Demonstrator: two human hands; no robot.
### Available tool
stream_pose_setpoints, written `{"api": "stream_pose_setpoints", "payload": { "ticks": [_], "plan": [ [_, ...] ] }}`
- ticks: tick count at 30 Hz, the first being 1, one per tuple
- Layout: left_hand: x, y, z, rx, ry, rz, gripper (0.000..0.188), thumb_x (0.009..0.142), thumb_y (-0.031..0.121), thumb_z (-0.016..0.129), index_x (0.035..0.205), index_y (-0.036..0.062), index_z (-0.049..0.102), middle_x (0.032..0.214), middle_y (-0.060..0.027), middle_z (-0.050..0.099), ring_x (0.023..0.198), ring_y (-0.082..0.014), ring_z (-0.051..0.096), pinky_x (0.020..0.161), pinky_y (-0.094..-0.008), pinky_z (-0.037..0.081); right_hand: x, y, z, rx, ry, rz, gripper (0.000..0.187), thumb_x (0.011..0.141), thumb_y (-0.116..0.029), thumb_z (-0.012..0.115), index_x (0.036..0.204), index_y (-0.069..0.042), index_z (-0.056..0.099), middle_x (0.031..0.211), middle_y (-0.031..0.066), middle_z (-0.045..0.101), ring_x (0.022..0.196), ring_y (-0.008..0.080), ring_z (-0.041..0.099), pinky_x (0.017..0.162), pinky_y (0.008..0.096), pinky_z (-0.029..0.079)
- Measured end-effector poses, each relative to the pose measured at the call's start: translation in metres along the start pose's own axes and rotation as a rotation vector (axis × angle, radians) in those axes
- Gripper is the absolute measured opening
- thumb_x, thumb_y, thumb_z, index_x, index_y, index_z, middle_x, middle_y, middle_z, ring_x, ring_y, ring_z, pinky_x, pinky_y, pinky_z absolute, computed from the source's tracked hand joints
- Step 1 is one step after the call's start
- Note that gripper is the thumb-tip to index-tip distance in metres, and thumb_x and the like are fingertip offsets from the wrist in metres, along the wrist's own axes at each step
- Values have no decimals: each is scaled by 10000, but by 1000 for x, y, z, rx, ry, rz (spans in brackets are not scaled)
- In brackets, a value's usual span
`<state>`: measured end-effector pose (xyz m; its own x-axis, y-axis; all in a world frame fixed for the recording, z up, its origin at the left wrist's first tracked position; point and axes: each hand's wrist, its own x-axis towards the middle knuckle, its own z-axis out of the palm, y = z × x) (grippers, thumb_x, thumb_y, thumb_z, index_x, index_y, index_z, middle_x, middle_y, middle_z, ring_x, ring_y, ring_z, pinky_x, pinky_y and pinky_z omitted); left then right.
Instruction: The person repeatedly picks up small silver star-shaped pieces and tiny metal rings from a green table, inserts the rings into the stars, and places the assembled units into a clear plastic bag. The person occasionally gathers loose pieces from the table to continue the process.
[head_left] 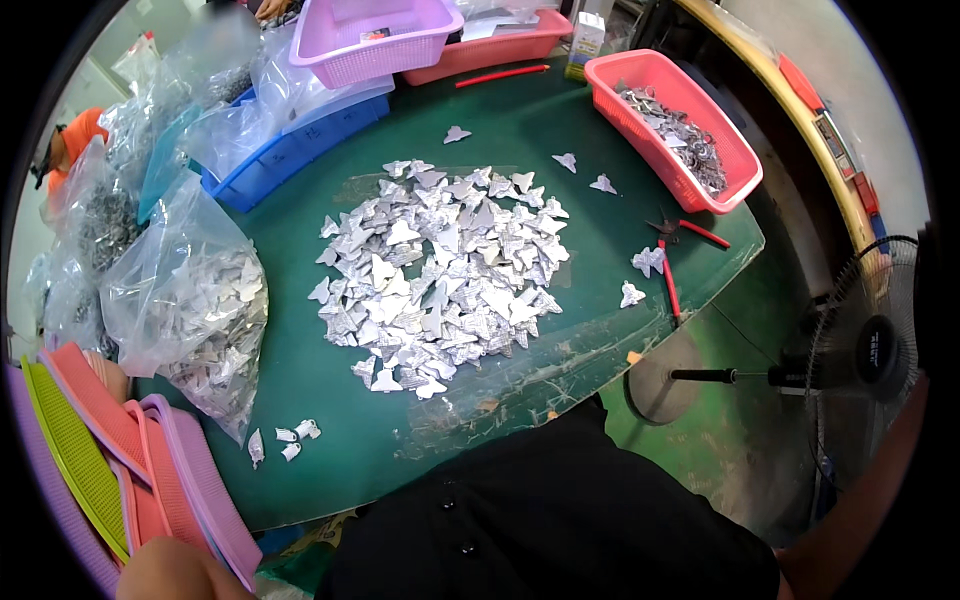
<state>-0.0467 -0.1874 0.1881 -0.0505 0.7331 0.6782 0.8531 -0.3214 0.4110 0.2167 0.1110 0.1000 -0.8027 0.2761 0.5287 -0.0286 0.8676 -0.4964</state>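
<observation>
Neither of my hands shows. My right arm (850, 505) runs up along the right rim and leaves the picture. Bare skin (172, 572) shows at the lower left, with no fingers visible. A broad pile of small, flat, silvery winged metal pieces (440, 270) covers the middle of the green table (345, 455). Pliers (668, 275) with red handles lie spread at the right, beside a loose winged piece (648, 261). A clear plastic bag (190, 290) of similar pieces stands left of the pile. Several small silvery parts (289, 436) lie below it.
Stacked colourful baskets (150, 470) tilt at the lower left. A pink basket (640, 130) of metal parts, a blue crate (300, 150) and a purple basket (375, 55) line the far side. A black fan (870, 345) stands right. A person in orange (78, 140) is at far left.
</observation>
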Motion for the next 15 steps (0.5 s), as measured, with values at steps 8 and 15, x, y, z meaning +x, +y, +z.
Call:
{"api": "stream_pose_setpoints", "payload": {
  "ticks": [8,15],
  "plan": [
    [-16,16,52,-74,-97,46,228,865,141,494,985,-27,591,931,-73,608,851,-160,563,772,-254,436,5,-7,-9,2,49,-65,185,815,-98,538,964,4,582,883,81,600,742,161,565,675,287,447],
    [-27,13,59,-170,34,92,216,857,116,494,969,-45,584,907,-90,607,836,-158,564,763,-248,438,41,-46,-44,40,278,-232,185,813,-104,552,959,6,583,859,82,606,702,157,571,637,285,457]
  ]
}}
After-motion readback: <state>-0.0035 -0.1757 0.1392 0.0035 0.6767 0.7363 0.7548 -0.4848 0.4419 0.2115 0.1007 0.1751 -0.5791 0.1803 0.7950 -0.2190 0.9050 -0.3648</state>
